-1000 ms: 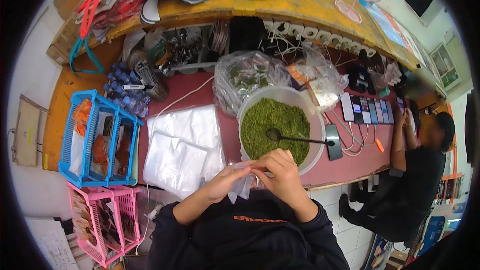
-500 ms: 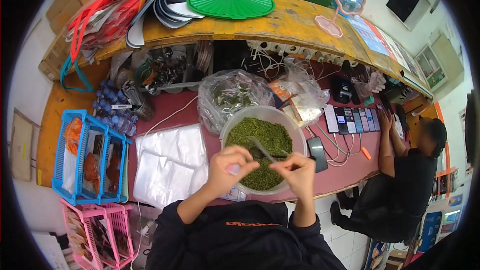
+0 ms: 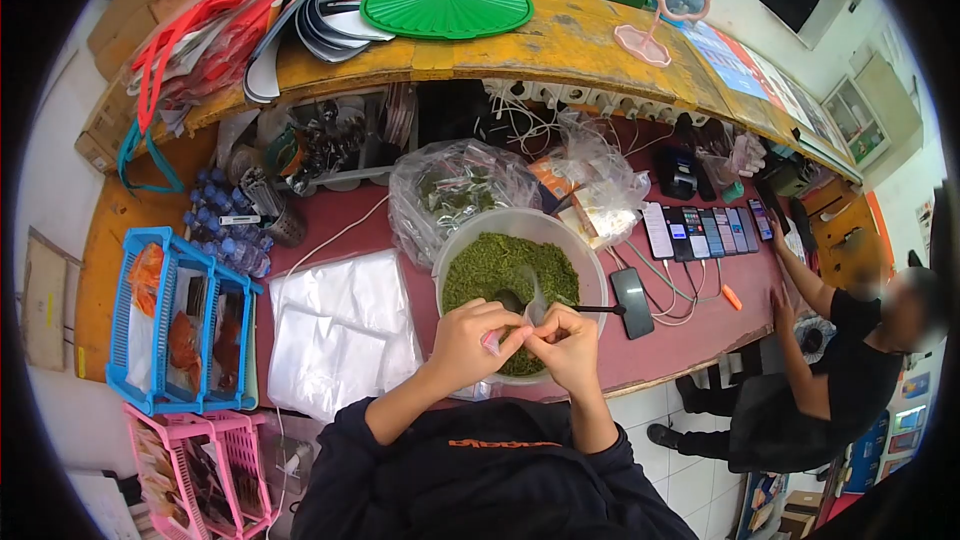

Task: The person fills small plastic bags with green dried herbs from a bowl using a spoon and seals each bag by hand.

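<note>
My left hand (image 3: 478,342) and my right hand (image 3: 565,345) meet over the near side of a round translucent tub (image 3: 592,270). Between their fingertips they pinch a small clear plastic bag (image 3: 536,292), its thin film sticking up away from me. A small pale piece shows at my left palm; what it is I cannot make out. Dry chopped green leaf (image 3: 490,265) fills much of the tub. A black spoon (image 3: 595,309) lies in it, its handle crossing the right rim and its bowl partly behind the bag.
Left of the tub lie flat clear plastic bags (image 3: 345,320); behind it sits a big clear bag of leaf (image 3: 450,190). Several phones (image 3: 700,230) with cables lie to the right, where a person (image 3: 850,370) sits holding one. Blue baskets (image 3: 180,320) stand far left, below a wooden shelf (image 3: 450,58).
My hands have come together, the right one moving left, and the plastic film now points up from between them. The seated person has leaned back, with one hand on a phone.
</note>
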`<state>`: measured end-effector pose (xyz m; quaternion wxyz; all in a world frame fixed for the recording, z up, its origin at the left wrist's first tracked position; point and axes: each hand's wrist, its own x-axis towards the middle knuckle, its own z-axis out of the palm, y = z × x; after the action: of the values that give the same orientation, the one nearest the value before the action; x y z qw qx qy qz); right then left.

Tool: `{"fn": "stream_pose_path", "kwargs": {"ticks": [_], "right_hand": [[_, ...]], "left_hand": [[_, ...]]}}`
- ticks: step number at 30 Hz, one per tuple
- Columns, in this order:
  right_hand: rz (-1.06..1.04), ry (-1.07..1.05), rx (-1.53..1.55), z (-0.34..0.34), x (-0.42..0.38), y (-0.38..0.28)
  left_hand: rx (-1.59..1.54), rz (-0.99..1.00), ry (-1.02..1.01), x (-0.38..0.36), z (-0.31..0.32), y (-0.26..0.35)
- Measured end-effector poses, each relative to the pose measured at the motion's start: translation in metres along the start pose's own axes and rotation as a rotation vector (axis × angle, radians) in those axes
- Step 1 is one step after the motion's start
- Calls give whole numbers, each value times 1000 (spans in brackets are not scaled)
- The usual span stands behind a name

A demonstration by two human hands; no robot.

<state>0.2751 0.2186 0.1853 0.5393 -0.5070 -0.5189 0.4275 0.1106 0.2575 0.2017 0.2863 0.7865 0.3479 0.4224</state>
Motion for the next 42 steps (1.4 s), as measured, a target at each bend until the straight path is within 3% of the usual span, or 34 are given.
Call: {"fn": "stream_pose_path", "kwargs": {"ticks": [1, 3, 4, 6, 7, 8, 9, 10, 11, 14, 18, 20, 24, 26, 28, 30, 34, 36, 37, 39, 42], "right_hand": [[1, 3, 0, -1, 0, -2], [282, -201, 206, -4, 1, -9], [284, -201, 207, -5, 3, -13], [479, -370, 509, -6, 6, -18], [519, -404, 509, -6, 6, -12], [521, -404, 510, -5, 5, -10], [313, -349, 116, -5, 4, -8], [101, -283, -274, -4, 3, -7], [-95, -233, -440, -1, 2, -7], [-228, -112, -547, 4, 3, -14], [-297, 23, -619, 6, 5, -18], [-149, -221, -469, -2, 8, -23], [-70, -390, -297, -5, 6, -21], [-175, -215, -340, -3, 4, -10], [-128, -162, -306, -1, 4, -10], [-323, -50, -501, 2, 6, -5], [-296, 135, -663, -11, 15, -8], [34, -135, -474, -19, 16, -18], [36, -133, -475, -21, 16, -20], [224, -236, -35, -24, 16, -22], [247, -152, 42, -28, 17, -23]], "left_hand": [[-1, 1, -2, -2, 3, -3], [-259, -103, -41, -4, 7, -6], [-259, -105, -41, -4, 5, -5], [-445, -339, -186, -2, -1, -2], [-446, -341, -187, -3, 0, -2], [-174, -195, -136, -4, 1, -2], [97, -47, -84, -6, 2, -2], [96, -49, -86, -6, 3, -1], [179, -27, -40, -6, 5, 1], [292, 20, 23, -2, 7, 4], [266, 36, 36, 8, 3, 6], [175, 30, 50, 9, 2, -1], [117, -9, 15, 6, 5, 9], [200, 46, 41, 6, 10, 5], [281, 97, 64, 4, 13, 1], [331, 189, 52, 3, 12, -1], [405, 180, 69, 0, 3, -3], [228, 64, -89, 8, -10, -8], [226, 64, -90, 13, -17, -7], [253, -50, -258, 23, -29, -11], [366, -57, -546, 31, -37, -33]]}}
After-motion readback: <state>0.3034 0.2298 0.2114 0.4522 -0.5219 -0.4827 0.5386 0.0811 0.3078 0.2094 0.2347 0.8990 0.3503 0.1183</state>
